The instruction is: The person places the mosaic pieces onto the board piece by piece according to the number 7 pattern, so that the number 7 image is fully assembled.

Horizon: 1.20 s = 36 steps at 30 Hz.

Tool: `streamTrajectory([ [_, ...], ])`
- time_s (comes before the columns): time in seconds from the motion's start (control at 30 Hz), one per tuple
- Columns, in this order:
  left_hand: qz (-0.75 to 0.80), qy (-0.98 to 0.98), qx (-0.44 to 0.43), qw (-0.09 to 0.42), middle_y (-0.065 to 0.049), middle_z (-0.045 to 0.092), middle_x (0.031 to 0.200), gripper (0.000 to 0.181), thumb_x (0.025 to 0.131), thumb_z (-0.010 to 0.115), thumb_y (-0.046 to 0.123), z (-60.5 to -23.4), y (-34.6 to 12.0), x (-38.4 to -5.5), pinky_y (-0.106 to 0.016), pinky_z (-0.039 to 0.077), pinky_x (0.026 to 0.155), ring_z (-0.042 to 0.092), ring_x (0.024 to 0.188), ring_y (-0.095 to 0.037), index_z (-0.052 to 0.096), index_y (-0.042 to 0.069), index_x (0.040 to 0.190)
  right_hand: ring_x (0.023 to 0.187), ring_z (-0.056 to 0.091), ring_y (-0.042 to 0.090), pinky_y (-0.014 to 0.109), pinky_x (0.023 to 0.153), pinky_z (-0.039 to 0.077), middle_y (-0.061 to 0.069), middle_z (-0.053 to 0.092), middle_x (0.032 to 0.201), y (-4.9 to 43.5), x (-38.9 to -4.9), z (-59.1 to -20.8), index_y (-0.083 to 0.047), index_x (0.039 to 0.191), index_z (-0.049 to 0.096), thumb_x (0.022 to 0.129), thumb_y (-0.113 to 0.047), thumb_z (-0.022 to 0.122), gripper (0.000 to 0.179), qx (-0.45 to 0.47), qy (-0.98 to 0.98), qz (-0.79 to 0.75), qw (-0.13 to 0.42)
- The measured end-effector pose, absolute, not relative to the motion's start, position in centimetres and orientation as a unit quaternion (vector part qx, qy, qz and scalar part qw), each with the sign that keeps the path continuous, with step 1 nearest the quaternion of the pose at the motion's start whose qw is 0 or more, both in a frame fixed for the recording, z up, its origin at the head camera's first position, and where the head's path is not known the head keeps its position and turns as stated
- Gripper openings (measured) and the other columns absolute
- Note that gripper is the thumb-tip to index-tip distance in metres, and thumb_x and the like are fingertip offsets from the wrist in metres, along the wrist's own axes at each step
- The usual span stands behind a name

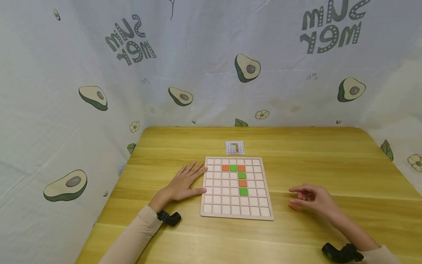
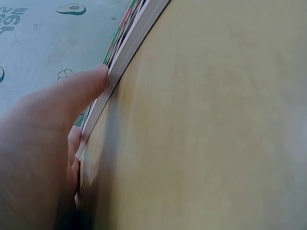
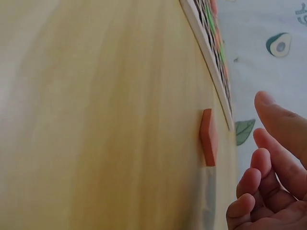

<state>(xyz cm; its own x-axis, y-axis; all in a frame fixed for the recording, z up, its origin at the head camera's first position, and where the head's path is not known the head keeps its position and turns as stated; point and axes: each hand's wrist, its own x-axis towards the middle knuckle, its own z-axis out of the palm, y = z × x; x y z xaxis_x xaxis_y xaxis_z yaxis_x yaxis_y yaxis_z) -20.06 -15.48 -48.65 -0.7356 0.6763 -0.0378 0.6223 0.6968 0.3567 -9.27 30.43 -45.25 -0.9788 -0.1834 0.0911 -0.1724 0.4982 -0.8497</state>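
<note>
A pale wooden grid board lies flat on the table. Orange and green square tiles fill some cells, a row near the top and a column down from it, among them a green tile. My left hand rests beside the board with spread fingers; its thumb and a fingertip touch the left edge. In the left wrist view the thumb lies against the board's side. Right of the board, my right hand hovers with loosely bent fingers, thumb apart from them. Beneath it an orange tile lies on the table, not touched.
Just beyond the board lies a small card printed with a similar coloured grid. The wooden table meets a curtain with avocado prints at its back and sides. Each wrist carries a black camera mount.
</note>
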Motion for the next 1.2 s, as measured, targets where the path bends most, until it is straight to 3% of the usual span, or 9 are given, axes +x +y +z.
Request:
streamTrajectory([
  [0.73,0.162,0.915,0.362,0.076,0.0,0.006,0.167,0.081,0.097,0.043,0.065,-49.0,-15.7,-20.2,-0.05,-0.002,0.12,-0.002,0.152,-0.027,0.013,0.028,0.162,0.061,0.044,0.01,0.026,0.05,0.037,0.005,0.054,0.076,31.2,-7.7,-47.2,0.009,0.106,0.071,0.078,-0.001,0.083,0.032,-0.068,0.88,-0.471,0.021],
  [1.2,0.166,0.91,0.372,0.074,-0.002,0.008,0.167,0.08,0.098,0.044,0.064,-48.7,-16.3,-19.6,-0.052,0.0,0.12,0.001,0.152,-0.03,0.016,0.025,0.162,0.06,0.042,0.008,0.026,0.049,0.036,-0.001,0.051,0.074,30.1,-6.6,-47.2,0.001,0.097,0.073,0.076,-0.005,0.086,0.025,-0.078,0.9,-0.428,0.004],
])
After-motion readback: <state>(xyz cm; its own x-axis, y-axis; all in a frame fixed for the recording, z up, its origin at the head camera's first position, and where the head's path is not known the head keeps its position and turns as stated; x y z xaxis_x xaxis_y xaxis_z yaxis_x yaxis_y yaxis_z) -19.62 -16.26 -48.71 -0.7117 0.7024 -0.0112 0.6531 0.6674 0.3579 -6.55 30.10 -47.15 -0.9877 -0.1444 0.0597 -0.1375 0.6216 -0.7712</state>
